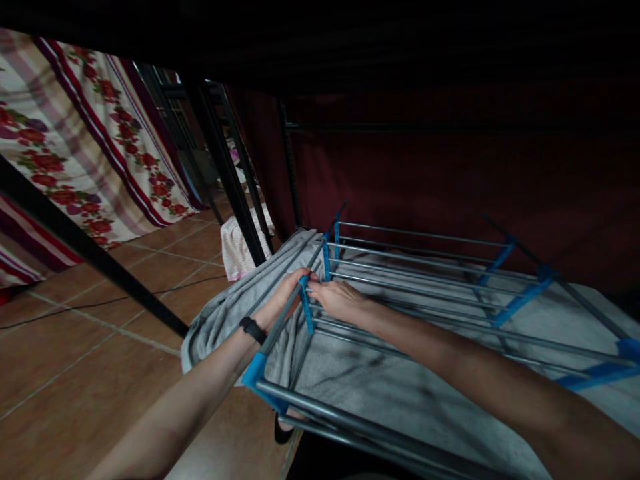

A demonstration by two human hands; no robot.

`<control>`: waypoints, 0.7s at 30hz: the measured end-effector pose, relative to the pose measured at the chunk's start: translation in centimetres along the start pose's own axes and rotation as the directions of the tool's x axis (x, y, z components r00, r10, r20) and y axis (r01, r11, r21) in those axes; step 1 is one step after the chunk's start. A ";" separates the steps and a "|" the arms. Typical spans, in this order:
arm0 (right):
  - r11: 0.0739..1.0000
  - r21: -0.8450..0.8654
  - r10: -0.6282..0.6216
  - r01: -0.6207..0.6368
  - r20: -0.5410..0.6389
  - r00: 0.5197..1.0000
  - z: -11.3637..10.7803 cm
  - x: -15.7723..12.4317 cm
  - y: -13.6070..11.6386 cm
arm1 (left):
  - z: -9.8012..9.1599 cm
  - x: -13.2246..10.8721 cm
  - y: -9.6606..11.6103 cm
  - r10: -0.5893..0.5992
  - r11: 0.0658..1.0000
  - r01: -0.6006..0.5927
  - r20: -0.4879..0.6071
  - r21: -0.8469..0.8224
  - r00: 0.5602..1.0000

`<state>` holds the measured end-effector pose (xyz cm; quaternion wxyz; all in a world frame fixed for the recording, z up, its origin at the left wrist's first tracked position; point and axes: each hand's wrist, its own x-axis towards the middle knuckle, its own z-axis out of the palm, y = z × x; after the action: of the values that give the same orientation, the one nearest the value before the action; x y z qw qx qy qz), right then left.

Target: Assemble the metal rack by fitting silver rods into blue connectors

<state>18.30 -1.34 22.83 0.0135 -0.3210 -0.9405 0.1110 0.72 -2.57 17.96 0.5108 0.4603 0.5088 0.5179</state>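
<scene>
A metal rack with grey rods (425, 267) and blue plastic brackets (307, 308) lies on a grey blanket (360, 373). My left hand (293, 285), with a dark band on its wrist, reaches under the side tube to a blue bracket, its fingers curled around the tube joint. Beside it, my right hand (334, 293) is closed at the same bracket, fingertips near a rod end. The two hands nearly touch. Exactly what my right fingertips pinch is too small to tell.
Black metal posts (225, 167) stand at the left, and a dark frame spans overhead. Behind the rack hangs a dark red cloth (400, 173). A floral curtain (100, 133) hangs at the left above the tiled floor (75, 347), where a thin cable runs. A striped cloth (240, 247) lies by the posts.
</scene>
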 end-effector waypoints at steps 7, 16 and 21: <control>0.999 0.035 -0.007 0.007 -0.004 1.000 0.5 0.7 0.7 | 0.5 -0.2 0.1 -0.027 0.969 0.021 -0.022 -0.247 0.999; 0.994 0.108 -0.017 0.018 -0.014 1.000 0.4 0.6 1.0 | 0.4 -0.3 0.2 -0.020 0.972 0.006 -0.059 -0.234 0.998; 0.994 0.107 -0.006 0.008 -0.014 1.000 0.1 0.6 0.9 | 0.4 -0.1 0.1 -0.026 0.970 0.017 -0.035 -0.243 0.999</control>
<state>18.36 -0.33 22.53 0.0374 -0.3173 -0.9342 0.1588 1.12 -2.62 18.05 0.5593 0.3790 0.4560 0.5794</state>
